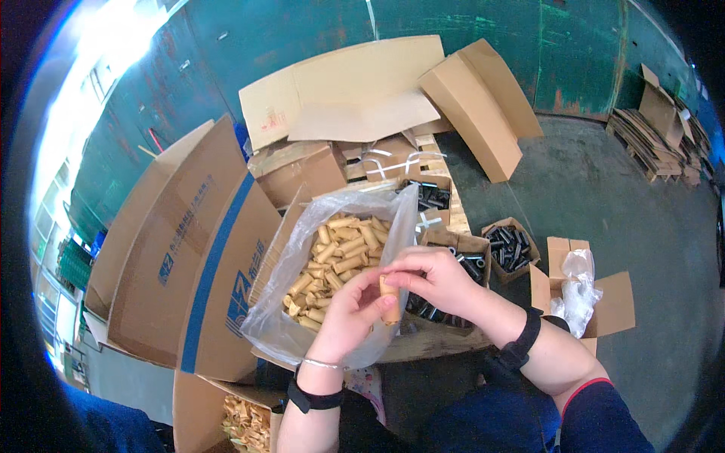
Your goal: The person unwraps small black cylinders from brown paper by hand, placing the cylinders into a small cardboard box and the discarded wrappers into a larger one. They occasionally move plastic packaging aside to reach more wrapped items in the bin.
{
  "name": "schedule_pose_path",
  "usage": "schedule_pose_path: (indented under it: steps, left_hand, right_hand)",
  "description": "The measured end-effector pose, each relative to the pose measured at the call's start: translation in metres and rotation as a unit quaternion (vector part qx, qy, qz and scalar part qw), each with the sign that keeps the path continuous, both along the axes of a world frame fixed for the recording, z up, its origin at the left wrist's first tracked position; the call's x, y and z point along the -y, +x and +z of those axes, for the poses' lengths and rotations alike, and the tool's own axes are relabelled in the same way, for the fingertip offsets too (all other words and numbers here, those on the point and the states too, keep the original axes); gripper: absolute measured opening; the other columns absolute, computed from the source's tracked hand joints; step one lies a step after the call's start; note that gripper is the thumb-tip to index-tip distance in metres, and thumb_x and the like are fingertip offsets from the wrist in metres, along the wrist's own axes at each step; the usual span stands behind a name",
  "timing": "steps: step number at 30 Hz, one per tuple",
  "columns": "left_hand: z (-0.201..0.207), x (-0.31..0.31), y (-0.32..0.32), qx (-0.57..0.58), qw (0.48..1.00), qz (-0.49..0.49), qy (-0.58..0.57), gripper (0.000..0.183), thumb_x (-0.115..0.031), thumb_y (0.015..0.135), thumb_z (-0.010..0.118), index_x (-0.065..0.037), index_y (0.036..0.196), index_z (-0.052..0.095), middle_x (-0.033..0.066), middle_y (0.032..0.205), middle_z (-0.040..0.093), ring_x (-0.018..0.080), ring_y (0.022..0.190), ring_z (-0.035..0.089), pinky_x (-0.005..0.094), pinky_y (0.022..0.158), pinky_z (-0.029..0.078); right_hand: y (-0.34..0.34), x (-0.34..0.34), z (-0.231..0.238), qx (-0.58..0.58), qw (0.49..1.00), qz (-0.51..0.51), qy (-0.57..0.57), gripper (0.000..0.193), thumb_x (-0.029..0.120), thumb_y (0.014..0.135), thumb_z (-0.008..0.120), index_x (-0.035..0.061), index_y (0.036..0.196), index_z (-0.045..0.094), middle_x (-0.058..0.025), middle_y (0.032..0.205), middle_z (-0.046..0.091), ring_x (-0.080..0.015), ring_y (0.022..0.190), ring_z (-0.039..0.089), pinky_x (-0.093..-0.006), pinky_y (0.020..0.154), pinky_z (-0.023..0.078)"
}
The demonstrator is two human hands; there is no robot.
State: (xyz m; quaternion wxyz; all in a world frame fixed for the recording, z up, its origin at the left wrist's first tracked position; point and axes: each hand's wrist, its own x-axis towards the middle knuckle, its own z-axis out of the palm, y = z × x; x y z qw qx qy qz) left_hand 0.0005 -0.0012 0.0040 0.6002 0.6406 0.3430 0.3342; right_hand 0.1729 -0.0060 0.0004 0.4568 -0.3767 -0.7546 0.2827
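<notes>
**One tan tube in hand, a full bag waiting behind it**

Both hands are meeting over the front edge of the work surface and sharing a single short tan tube [390, 299], held upright between them. The left hand [349, 313] is curling around its lower part with the fingers closed under it, while the right hand [436, 278] is pinching its upper end from above, thumb and fingertips drawn together on it. Neither hand is holding anything else.

Judging from how things lie, the work is looking far from finished: the clear plastic bag [294, 317] in the open carton just behind the hands is lying nearly full of the same tan tubes [340, 257], piled loosely. To the right of it, small cartons of dark cylindrical parts [510, 245] are sitting open, one touching the back of the right hand's area, another further out on the floor. Whether the dark pieces are finished work I cannot tell.

Around them, large flattened cardboard sheets [196, 257] are leaning at the left, more folded cartons are stacking up against the green wall [468, 38], and a small box with crumpled plastic film [578, 291] is standing at the right. The bag's loose plastic lip is standing up right beside the tube.
</notes>
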Motion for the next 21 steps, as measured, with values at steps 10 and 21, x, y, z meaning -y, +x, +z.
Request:
schedule_pose_path:
  steps: [10, 21]
  left_hand:
    - [-0.004, -0.002, 0.002, 0.219, 0.956, -0.102, -0.165, 0.053, -0.008, 0.078, 0.052, -0.002, 0.123, 0.025, 0.015, 0.102, 0.052, 0.0207, 0.094, 0.051, 0.0289, 0.079, 0.042]
    - [-0.007, 0.005, 0.002, 0.266, 0.95, -0.063, -0.152, 0.064, -0.013, 0.077, 0.054, -0.008, 0.129, 0.017, 0.0142, 0.106, 0.05, 0.0222, 0.095, 0.05, 0.0308, 0.079, 0.041]
  right_hand:
    - [-0.003, 0.003, 0.009, -0.274, 0.908, 0.012, -0.317, 0.018, 0.019, 0.079, 0.056, 0.0015, 0.078, 0.06, -0.0005, 0.061, 0.054, -0.006, 0.052, 0.049, -0.0175, 0.045, 0.036]
    - [0.003, 0.0, 0.008, -0.203, 0.954, 0.083, -0.206, 0.019, 0.017, 0.078, 0.057, -0.0012, 0.083, 0.059, -0.0031, 0.068, 0.056, -0.0084, 0.06, 0.051, -0.0208, 0.057, 0.042]
